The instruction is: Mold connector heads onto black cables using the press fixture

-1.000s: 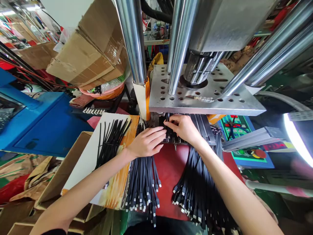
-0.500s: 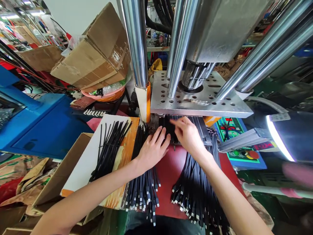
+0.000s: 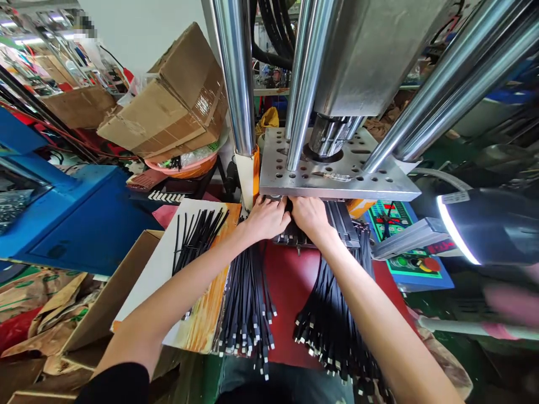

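Observation:
My left hand [image 3: 268,217] reaches to the front edge of the press's perforated steel plate [image 3: 295,184], its fingers curled inward. Close beside it, my right hand [image 3: 309,216] is likewise bent at the knuckles, fingertips hidden under that plate. What the fingers grip, if anything, does not show. Beneath both hands lies a dark metal mould [image 3: 342,221]. Black USB cables [image 3: 248,303] hang in a bunch below my left hand, pale connectors downward. A second bunch of cables [image 3: 332,320] fans out under my right forearm.
On a white and orange board [image 3: 202,314] at left lies another black cable bundle [image 3: 197,235]. Bright steel columns [image 3: 236,84] flank the press. To the right are a control panel [image 3: 415,264] with a red button and a lit lamp [image 3: 458,230]. Cardboard boxes [image 3: 164,112] stand behind left.
Both hands have moved forward to the press plate's edge and curled; before, their fingers were extended over the mould. The view has shifted slightly.

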Tool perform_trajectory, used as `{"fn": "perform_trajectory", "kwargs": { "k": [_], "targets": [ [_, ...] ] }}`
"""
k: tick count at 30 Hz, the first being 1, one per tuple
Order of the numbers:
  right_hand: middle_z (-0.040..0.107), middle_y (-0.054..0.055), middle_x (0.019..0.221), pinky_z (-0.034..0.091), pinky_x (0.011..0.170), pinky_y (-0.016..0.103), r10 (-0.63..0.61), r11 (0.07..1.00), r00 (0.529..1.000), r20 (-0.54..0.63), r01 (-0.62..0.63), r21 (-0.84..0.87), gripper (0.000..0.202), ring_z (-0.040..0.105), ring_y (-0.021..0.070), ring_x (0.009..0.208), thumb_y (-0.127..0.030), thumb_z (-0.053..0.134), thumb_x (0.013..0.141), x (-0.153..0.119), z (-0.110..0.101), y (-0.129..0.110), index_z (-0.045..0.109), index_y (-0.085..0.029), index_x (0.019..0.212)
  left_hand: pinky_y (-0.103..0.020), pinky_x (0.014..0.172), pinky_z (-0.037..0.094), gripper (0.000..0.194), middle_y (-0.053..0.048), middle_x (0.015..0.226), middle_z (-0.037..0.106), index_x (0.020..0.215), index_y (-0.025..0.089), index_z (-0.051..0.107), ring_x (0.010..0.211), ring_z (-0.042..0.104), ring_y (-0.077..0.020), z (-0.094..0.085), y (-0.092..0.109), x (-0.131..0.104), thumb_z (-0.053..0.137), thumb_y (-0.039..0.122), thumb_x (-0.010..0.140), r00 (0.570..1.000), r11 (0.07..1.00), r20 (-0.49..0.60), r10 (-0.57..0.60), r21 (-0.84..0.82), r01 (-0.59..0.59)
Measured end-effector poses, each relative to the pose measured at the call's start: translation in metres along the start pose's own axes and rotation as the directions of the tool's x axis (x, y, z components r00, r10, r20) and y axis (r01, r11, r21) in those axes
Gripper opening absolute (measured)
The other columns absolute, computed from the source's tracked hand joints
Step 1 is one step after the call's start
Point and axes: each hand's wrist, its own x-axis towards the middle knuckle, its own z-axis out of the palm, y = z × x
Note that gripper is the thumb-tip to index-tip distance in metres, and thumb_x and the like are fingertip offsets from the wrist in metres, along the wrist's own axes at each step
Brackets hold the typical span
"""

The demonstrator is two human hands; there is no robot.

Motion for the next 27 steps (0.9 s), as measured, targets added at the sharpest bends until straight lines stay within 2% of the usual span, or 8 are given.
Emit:
{"fn": "perform_trajectory", "kwargs": {
  "k": [4, 6, 10, 12, 16, 19, 23, 27],
  "targets": [
    [0.077, 0.021, 0.118, 0.052, 0.096, 0.042, 0.009, 1.0, 1.0, -0.023, -0.008, 0.019, 0.048, 0.07, 0.0332, 0.113, -0.006, 0.038, 0.101, 0.018, -0.011, 0.0, 0.07, -0.011, 0.137, -0.05, 0.11, 0.053, 0.034, -0.027, 0.129, 0.075, 0.127, 0.003, 0.069, 0.12, 0.074, -0.0357, -0.005, -0.006, 0.024, 0.048, 0.02, 0.106, 0.997, 0.999, -0.05, -0.052, -0.015, 0.051],
    [0.077, 0.021, 0.118, 0.052, 0.098, 0.041, -0.007, 1.0, 1.0, -0.026, 0.008, 0.028, 0.049, 0.069, 0.0331, 0.116, -0.006, 0.041, 0.099, 0.001, -0.017, 0.001, 0.068, -0.011, 0.139, -0.043, 0.106, 0.055, 0.031, -0.023, 0.128, 0.076, 0.126, 0.007, 0.07, 0.119, 0.074, -0.0316, -0.011, -0.004, 0.015, 0.049, 0.02, 0.107, 0.994, 0.997, -0.075, -0.075, -0.034, 0.073],
    [0.071, 0.02, 0.121, 0.054, 0.089, 0.038, 0.082, 0.993, 0.984, -0.159, -0.068, 0.094, 0.043, 0.069, 0.0306, 0.109, -0.019, 0.038, 0.106, -0.11, -0.008, 0.011, 0.062, -0.012, 0.142, -0.037, 0.101, 0.056, 0.026, -0.015, 0.122, 0.079, 0.12, 0.016, 0.071, 0.117, 0.074, -0.0272, -0.017, 0.008, -0.066, 0.049, 0.024, 0.109, 0.978, 0.985, -0.125, -0.167, -0.062, 0.16],
    [0.071, 0.017, 0.109, 0.053, 0.07, 0.038, 0.226, 0.972, 0.954, -0.197, -0.207, 0.111, 0.041, 0.07, 0.0307, 0.09, -0.043, 0.042, 0.109, -0.183, 0.01, 0.018, 0.064, -0.015, 0.129, -0.039, 0.081, 0.058, 0.029, -0.015, 0.089, 0.08, 0.098, 0.015, 0.072, 0.087, 0.078, -0.0301, -0.014, 0.018, -0.122, 0.052, 0.032, 0.108, 0.95, 0.954, -0.089, -0.301, -0.04, 0.298],
    [0.065, 0.017, 0.089, 0.051, 0.065, 0.043, 0.379, 0.926, 0.922, -0.077, -0.378, 0.025, 0.057, 0.066, 0.0337, 0.077, -0.058, 0.027, 0.109, -0.275, 0.05, 0.024, 0.064, -0.016, 0.101, -0.034, 0.069, 0.049, 0.023, -0.013, 0.084, 0.079, 0.083, 0.018, 0.068, 0.079, 0.077, -0.0301, 0.003, 0.032, -0.191, 0.065, 0.031, 0.102, 0.82, 0.836, 0.198, -0.537, -0.006, 0.549],
    [0.065, 0.013, 0.084, 0.05, 0.066, 0.041, 0.427, 0.899, 0.904, -0.027, -0.421, 0.119, 0.05, 0.067, 0.0318, 0.078, -0.052, 0.027, 0.109, -0.284, 0.063, 0.026, 0.06, -0.024, 0.084, -0.03, 0.063, 0.042, 0.027, -0.006, 0.076, 0.077, 0.08, 0.021, 0.066, 0.07, 0.074, -0.0238, 0.011, 0.034, -0.199, 0.059, 0.027, 0.106, 0.79, 0.8, 0.216, -0.574, -0.058, 0.597],
    [0.072, 0.012, 0.086, 0.047, 0.062, 0.039, 0.532, 0.807, 0.846, -0.029, -0.497, 0.318, 0.05, 0.069, 0.0308, 0.076, -0.063, 0.039, 0.102, -0.277, 0.05, 0.038, 0.065, -0.026, 0.081, -0.028, 0.062, 0.038, 0.033, 0.0, 0.07, 0.071, 0.075, 0.023, 0.062, 0.065, 0.067, -0.0188, 0.004, 0.032, -0.195, 0.057, 0.032, 0.106, 0.781, 0.766, 0.161, -0.603, -0.158, 0.623],
    [0.072, 0.006, 0.075, 0.049, 0.062, 0.036, 0.612, 0.606, 0.791, 0.015, -0.48, 0.634, 0.048, 0.065, 0.0257, 0.065, -0.069, 0.058, 0.095, -0.287, 0.02, 0.034, 0.07, -0.025, 0.081, -0.027, 0.059, 0.038, 0.04, 0.002, 0.061, 0.058, 0.066, 0.022, 0.055, 0.057, 0.054, -0.0155, -0.014, 0.049, -0.196, 0.06, 0.045, 0.098, 0.791, 0.591, 0.183, -0.583, -0.573, 0.568]
  ]
}}
